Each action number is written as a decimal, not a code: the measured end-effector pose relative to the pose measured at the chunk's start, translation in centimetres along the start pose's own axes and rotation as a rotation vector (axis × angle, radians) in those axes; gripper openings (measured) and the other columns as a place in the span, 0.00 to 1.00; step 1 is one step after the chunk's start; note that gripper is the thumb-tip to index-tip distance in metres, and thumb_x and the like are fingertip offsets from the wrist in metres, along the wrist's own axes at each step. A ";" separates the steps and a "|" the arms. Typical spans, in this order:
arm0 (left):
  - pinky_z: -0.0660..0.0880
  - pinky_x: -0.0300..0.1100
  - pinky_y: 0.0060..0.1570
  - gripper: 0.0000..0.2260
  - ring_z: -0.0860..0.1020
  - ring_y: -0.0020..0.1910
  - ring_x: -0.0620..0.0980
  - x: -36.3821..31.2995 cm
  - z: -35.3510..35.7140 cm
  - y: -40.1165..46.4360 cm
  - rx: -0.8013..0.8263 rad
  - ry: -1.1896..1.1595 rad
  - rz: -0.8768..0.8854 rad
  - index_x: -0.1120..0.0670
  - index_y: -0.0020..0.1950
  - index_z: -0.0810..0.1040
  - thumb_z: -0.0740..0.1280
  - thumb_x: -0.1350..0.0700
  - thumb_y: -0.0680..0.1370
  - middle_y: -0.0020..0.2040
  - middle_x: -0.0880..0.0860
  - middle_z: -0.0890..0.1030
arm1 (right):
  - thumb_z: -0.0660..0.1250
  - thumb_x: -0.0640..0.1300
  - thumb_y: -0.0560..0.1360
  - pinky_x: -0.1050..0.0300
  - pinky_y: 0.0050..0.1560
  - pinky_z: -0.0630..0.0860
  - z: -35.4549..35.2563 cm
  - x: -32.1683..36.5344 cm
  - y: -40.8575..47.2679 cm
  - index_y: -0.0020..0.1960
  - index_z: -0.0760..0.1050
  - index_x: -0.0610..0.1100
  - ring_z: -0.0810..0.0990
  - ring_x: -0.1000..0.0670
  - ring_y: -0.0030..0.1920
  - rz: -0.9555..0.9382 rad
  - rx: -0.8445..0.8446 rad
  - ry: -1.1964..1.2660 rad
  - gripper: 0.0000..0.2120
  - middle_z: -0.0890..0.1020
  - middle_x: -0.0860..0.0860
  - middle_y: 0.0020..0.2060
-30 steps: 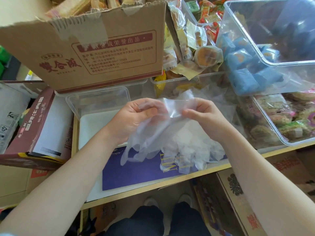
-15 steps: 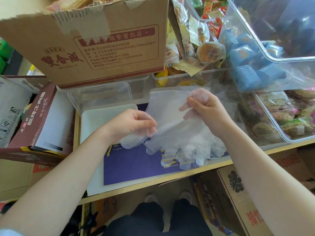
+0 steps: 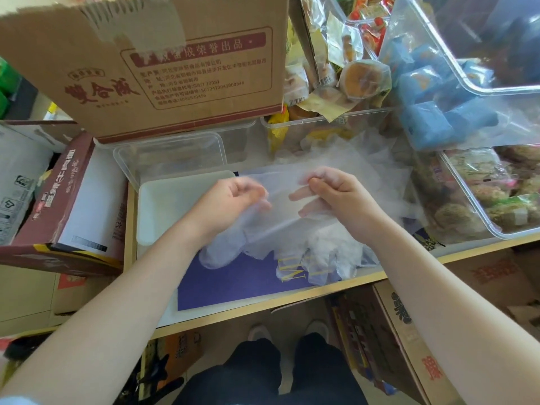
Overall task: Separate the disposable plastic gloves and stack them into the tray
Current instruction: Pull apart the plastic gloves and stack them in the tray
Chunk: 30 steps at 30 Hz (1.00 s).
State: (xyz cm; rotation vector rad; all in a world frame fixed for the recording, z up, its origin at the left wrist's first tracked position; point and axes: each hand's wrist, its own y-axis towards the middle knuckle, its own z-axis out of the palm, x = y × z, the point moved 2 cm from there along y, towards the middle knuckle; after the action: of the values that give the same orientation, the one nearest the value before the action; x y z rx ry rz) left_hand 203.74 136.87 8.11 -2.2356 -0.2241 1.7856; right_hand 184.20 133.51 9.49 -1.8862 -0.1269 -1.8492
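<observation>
head view: my left hand (image 3: 230,206) and right hand (image 3: 336,197) each pinch a clear glove (image 3: 280,200) with curled fingers, above the glove pile (image 3: 321,252) on purple paper (image 3: 233,282); white tray (image 3: 163,209) lies left, beyond.

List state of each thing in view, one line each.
left hand: pinching the glove's cuff edge
right hand: pinching the same glove at its other side
glove: clear, held up and stretched between both hands
glove pile: loose heap under the hands, on the purple sheet
white tray: upright, nothing visible inside
clear tub: open, no lid
cardboard box: flaps open
</observation>
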 end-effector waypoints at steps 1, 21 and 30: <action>0.73 0.31 0.42 0.06 0.78 0.34 0.38 -0.2 0.3 0.1 -0.064 -0.017 0.032 0.54 0.41 0.79 0.65 0.58 0.78 0.33 0.45 0.82 | 0.57 0.38 0.80 0.63 0.32 0.78 0.2 -0.2 0.0 0.48 0.75 0.44 0.83 0.52 0.31 0.019 -0.011 0.032 0.08 0.85 0.51 0.37; 0.73 0.41 0.54 0.13 0.79 0.49 0.48 5.4 -0.5 3.1 -0.424 0.293 -0.101 0.54 0.59 0.79 0.62 0.50 0.80 0.48 0.46 0.79 | 0.63 0.49 0.77 0.48 0.61 0.66 -5.5 -12.1 7.4 0.71 0.63 0.41 0.65 0.39 0.66 0.167 -0.363 -1.065 0.26 0.64 0.44 0.70; 0.73 0.41 0.42 0.09 0.77 0.35 0.50 5.2 0.1 3.0 -0.054 0.339 0.053 0.47 0.39 0.81 0.65 0.54 0.78 0.34 0.51 0.82 | 0.64 0.48 0.77 0.50 0.49 0.62 -6.1 -11.7 9.2 0.60 0.76 0.44 0.70 0.38 0.58 0.024 -0.509 -1.152 0.14 0.79 0.44 0.55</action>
State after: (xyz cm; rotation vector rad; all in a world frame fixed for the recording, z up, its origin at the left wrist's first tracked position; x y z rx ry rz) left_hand 204.68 135.51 2.31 -2.5568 -0.1456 1.4071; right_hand 181.35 126.13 -4.57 -3.0550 -0.0040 -0.5712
